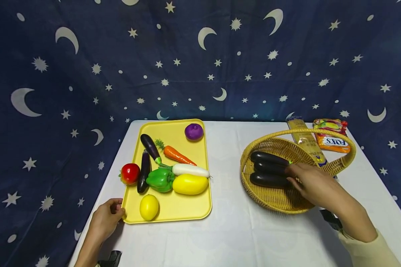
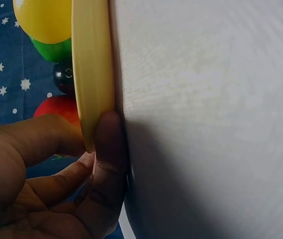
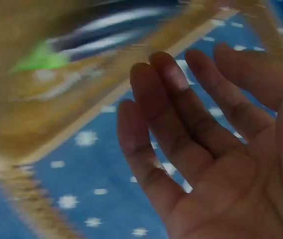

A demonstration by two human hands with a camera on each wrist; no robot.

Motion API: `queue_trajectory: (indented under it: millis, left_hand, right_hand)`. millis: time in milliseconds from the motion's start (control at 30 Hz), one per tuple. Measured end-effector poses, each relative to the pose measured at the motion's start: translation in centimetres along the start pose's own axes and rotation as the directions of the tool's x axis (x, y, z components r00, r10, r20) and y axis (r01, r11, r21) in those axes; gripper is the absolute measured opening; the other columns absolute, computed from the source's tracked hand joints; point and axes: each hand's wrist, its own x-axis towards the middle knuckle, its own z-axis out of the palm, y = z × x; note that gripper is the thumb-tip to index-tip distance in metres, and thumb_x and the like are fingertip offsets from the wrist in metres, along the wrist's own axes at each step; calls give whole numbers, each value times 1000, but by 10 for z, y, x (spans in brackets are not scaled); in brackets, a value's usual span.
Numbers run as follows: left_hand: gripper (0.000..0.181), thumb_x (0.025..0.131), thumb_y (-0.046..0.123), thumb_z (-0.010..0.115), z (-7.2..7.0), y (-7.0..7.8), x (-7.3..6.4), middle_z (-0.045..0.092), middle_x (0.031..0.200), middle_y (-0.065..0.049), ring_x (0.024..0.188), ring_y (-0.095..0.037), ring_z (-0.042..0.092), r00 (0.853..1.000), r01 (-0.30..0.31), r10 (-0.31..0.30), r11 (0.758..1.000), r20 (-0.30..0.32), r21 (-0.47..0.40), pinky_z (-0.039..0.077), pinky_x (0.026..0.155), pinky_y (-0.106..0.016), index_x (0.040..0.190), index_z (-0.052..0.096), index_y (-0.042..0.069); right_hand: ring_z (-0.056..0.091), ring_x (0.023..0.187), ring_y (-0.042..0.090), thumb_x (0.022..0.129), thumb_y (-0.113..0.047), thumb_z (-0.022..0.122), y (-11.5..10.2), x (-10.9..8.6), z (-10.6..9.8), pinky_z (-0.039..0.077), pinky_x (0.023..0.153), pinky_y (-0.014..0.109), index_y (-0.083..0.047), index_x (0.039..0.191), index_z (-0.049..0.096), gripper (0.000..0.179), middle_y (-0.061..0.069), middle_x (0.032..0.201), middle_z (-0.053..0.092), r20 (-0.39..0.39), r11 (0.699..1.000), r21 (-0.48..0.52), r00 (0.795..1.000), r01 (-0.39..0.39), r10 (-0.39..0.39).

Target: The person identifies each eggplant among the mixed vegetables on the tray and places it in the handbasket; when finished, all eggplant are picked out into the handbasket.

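Observation:
At the near left corner of the yellow tray [image 1: 173, 213], my left hand [image 1: 105, 219] pinches the rim between thumb and finger, as the left wrist view shows. My right hand [image 1: 322, 187] is over the wicker basket [image 1: 270, 205], beside three dark eggplants [image 1: 269, 180] lying side by side in it. In the right wrist view its fingers [image 3: 173, 132] are relaxed and hold nothing. On the tray lie two more eggplants [image 1: 144, 172], a carrot [image 1: 178, 154], a white radish [image 1: 190, 170], a green pepper [image 1: 161, 180], a yellow mango [image 1: 190, 184] and a lemon [image 1: 149, 207].
A red tomato [image 1: 130, 174] sits at the tray's left edge, and a purple onion [image 1: 194, 132] in its far right corner. Behind the basket are a long gold packet [image 1: 305, 139] and a red-orange Fox's packet [image 1: 332, 139]. The basket's handle [image 1: 300, 131] arches up.

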Motion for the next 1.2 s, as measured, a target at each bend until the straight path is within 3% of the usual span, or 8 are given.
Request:
queue_trajectory:
  millis: [167, 333, 433, 667, 933, 1067, 1200]
  left_hand:
    - [40, 93, 9, 66, 0, 0, 1, 67, 98, -12, 82, -17, 58, 1000, 7, -7, 1000, 4, 4, 46, 61, -21, 129, 65, -7]
    - [39, 93, 9, 65, 0, 1, 0, 68, 98, -12, 81, -17, 58, 1000, -2, 2, 1000, 3, 0, 46, 61, -22, 129, 65, -7]
    - [39, 92, 9, 66, 0, 2, 1, 68, 98, -12, 80, -17, 58, 1000, -9, 9, 1000, -7, 3, 46, 60, -22, 128, 66, -7]
    - [39, 92, 10, 64, -1, 3, 0, 68, 98, -13, 79, -17, 58, 1000, 3, -3, 1000, -6, 3, 46, 59, -22, 127, 66, -7]
    - [39, 91, 9, 65, -4, 2, -3, 69, 97, -12, 78, -14, 57, 1000, -11, 11, 1000, -21, 22, 45, 61, -22, 127, 67, -7]
    - [38, 93, 9, 66, -3, 5, -3, 69, 98, -14, 81, -16, 58, 1000, -14, 15, 1000, -25, 25, 45, 63, -22, 127, 68, -8]
    - [37, 93, 10, 65, -2, 10, -2, 70, 98, -15, 84, -20, 59, 999, 3, -2, 999, -42, 35, 44, 65, -23, 126, 68, -8]
  right_hand:
    - [72, 86, 13, 90, -11, 80, -47, 6, -12, 60, 74, 42, -19, 109, 72, 23, -6, 98, 73, -212, 994, 11, 972, 108, -104]
    - [68, 95, 7, 95, -11, 75, -82, 20, -11, 57, 81, 32, -19, 117, 71, 24, -7, 109, 71, -283, 970, 87, 939, 229, -196]
    - [66, 98, 8, 94, -7, 75, -100, 35, -8, 56, 85, 29, -14, 123, 72, 29, -3, 112, 72, -289, 955, 155, 936, 254, -202]
    - [72, 98, 16, 100, -14, 72, -145, 79, -3, 63, 86, 35, -11, 132, 69, 32, 5, 122, 75, -222, 942, 253, 961, 219, -164]
    - [73, 110, 25, 105, -15, 65, -202, 158, 13, 61, 100, 40, -3, 132, 68, 29, 12, 127, 73, -85, 891, 430, 989, 148, -124]
    - [69, 110, 24, 107, -15, 61, -229, 197, 24, 59, 101, 37, -2, 129, 69, 27, 13, 124, 73, 2, 904, 408, 990, 129, -143]
    - [63, 94, 19, 107, -15, 59, -248, 230, 37, 57, 85, 27, -4, 118, 70, 20, 9, 105, 70, 66, 934, 335, 985, 126, -156]
